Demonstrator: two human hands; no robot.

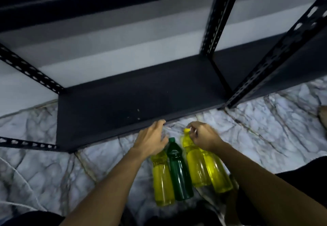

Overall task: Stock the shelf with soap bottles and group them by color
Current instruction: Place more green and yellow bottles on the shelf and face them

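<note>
Both hands reaching: left hand (150, 140) spread, empty, over yellow bottle (162, 178); right hand (203, 136) pinching another's yellow cap (186, 130). Next: lift onto bare shelf (141, 91).

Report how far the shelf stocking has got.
Done: nothing; the dark shelf shows no bottles. In hand: the right hand is at the cap of a yellow bottle; the left hand hovers over another yellow bottle. Left: all four bottles, including the green bottle, still lie on the floor, unsorted.
</note>
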